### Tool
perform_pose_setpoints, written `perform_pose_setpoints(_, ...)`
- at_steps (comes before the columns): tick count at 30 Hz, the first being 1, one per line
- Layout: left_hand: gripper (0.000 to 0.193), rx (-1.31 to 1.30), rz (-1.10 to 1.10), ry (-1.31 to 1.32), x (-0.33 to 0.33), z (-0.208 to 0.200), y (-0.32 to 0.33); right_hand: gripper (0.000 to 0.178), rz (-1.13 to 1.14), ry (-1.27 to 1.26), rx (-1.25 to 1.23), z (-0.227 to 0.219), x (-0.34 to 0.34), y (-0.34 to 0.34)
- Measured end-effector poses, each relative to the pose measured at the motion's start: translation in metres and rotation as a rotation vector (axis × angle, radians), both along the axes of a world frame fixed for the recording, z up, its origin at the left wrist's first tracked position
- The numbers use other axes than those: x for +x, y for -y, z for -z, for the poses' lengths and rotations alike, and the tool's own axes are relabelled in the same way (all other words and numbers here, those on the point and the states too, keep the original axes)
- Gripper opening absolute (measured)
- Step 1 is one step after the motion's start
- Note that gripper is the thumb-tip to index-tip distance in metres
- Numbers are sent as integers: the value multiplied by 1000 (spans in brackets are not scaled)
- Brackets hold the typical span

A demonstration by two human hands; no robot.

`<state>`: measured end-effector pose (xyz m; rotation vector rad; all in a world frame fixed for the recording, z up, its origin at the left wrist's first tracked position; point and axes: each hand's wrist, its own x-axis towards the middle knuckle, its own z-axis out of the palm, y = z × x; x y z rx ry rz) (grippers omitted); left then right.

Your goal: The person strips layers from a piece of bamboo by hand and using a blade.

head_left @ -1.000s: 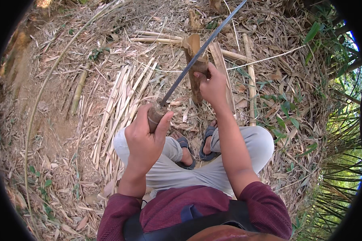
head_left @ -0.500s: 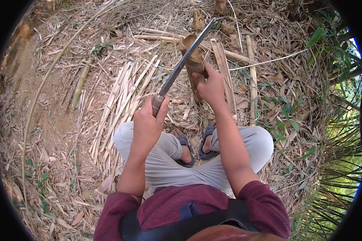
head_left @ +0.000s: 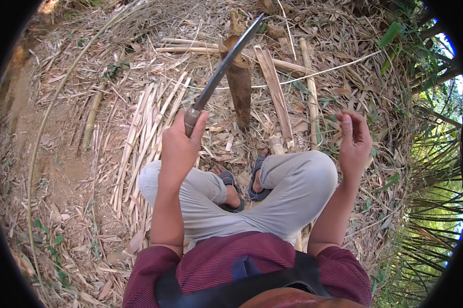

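Observation:
My left hand (head_left: 179,146) is wrapped round the brown handle of a machete (head_left: 218,74). Its long dark blade slants up and to the right, crossing in front of the top of a brown bamboo stump (head_left: 240,95). The view does not show whether blade and stump touch. Out to the right, beyond my right knee, my right hand (head_left: 353,141) is raised, touching neither stump nor machete. Its fingers are curled in toward the thumb; anything between them is too small or hidden to make out.
Pale split bamboo strips (head_left: 141,136) lie in a pile left of my feet. A split bamboo piece (head_left: 273,92) and a thin pole (head_left: 311,92) lie right of the stump. Dry leaves cover the ground, and green plants (head_left: 390,36) border the right side.
My right hand has let go of the stump and swung right and toward me. The machete stays in my left hand, shifted slightly left with the view.

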<state>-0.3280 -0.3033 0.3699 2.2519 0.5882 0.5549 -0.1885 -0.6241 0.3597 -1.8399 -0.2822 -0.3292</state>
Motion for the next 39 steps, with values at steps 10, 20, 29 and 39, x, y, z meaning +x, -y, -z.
perform_pose_setpoints(10, 43, -2, 23, -32, 42, -6, -9, 41, -179, -607, -584, 328, -148, 137)
perform_pose_setpoints(20, 42, -39, -9, -22, 40, -7, -19, 55, -24, -806, -806, 372, -184, 137)
perform_pose_setpoints(29, 44, -24, -14, -8, 33, -5, -17, 83, 44, -586, -723, 240, -156, 135)
perform_pose_setpoints(39, 42, -35, -11, -6, 24, 2, -12, 90, 99, -531, -646, 216, -128, 146)
